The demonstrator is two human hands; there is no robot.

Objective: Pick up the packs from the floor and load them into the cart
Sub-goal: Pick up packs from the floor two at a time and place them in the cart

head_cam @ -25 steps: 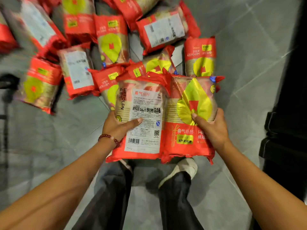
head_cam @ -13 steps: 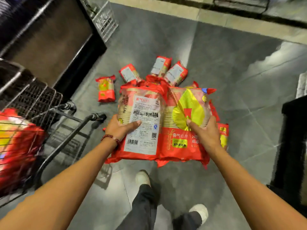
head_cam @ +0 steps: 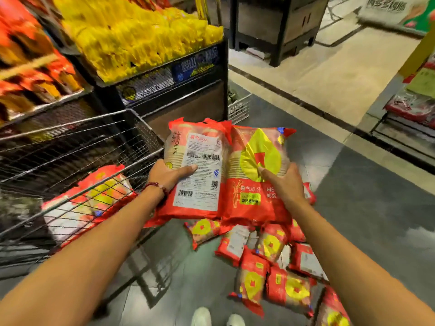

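Packs (head_cam: 226, 170) lifted beside cart (head_cam: 77, 147) (both hands (head_cam: 164, 172) gripping).

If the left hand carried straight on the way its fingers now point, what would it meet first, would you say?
The left hand points rightward across the white-label pack it grips, so it would probably meet the yellow-leaf pack pressed alongside, then the right hand; depth is unclear.

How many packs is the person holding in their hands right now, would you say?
2 on top: the label-side pack under the left hand and the yellow-leaf pack under the right hand, side by side. More may be hidden beneath.
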